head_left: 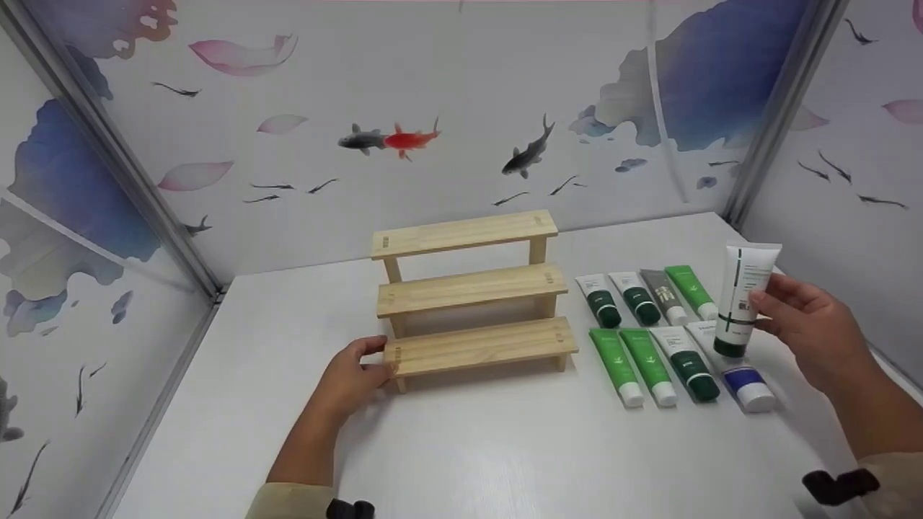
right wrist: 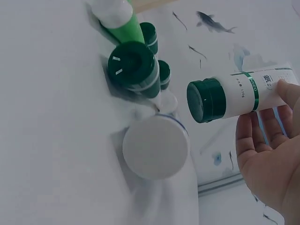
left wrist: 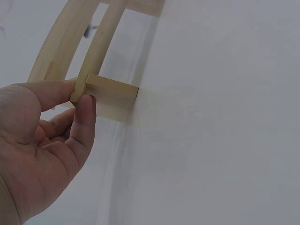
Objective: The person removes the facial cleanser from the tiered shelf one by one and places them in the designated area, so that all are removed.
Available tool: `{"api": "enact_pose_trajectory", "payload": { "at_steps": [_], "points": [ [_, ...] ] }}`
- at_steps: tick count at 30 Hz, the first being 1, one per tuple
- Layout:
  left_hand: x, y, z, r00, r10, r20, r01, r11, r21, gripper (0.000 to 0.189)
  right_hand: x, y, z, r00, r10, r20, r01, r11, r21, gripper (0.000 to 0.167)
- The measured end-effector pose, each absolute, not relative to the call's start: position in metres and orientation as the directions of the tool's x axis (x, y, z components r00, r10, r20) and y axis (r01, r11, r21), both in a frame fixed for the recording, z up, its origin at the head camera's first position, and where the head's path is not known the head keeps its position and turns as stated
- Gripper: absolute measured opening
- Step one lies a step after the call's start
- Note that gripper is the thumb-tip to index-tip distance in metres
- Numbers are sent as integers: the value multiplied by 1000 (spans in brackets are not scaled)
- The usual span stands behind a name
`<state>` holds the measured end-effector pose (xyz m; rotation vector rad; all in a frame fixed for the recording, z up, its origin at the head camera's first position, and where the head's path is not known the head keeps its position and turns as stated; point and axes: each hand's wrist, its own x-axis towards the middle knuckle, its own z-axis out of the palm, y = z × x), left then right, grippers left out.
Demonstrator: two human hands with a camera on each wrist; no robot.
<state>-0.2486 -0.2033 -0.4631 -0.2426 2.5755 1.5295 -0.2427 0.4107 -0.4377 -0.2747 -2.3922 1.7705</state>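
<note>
A three-tier wooden stand [head_left: 479, 346] stands in the middle of the table, its shelves bare. My left hand [head_left: 357, 378] pinches the left end of its lowest shelf between thumb and fingers; the left wrist view shows this grip on the board's end [left wrist: 80, 86]. On the right, my right hand [head_left: 815, 328] holds a white tube [head_left: 743, 295] with a dark green cap, upright with the cap down, above the other tubes. In the right wrist view, the thumb lies on the printed side of the tube [right wrist: 243, 93] and the fingers curl behind it.
Two rows of tubes lie to the right of the stand: green ones [head_left: 616, 367], white ones with dark green caps [head_left: 685, 364], a grey one [head_left: 663, 295] and one with a blue band [head_left: 746, 386]. Printed wall panels [head_left: 461, 86] enclose the white table [head_left: 490, 454].
</note>
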Motion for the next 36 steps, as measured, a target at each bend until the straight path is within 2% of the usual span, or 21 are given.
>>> {"api": "enact_pose_trajectory", "payload": {
  "at_steps": [9,23,36],
  "points": [
    [-249,-202,-464,-977,-75,-199,-210,470,857,59,-241,448,-453,-959,282,4,115,405,-907,74],
    [-248,-202,-463,-976,-76,-202,-214,471,856,57,-243,473,-474,-924,317,-215,350,471,-810,92],
    [-249,-202,-462,-972,-80,-221,-233,462,856,58,-246,481,-481,-910,301,-285,407,516,-754,99]
  ]
}}
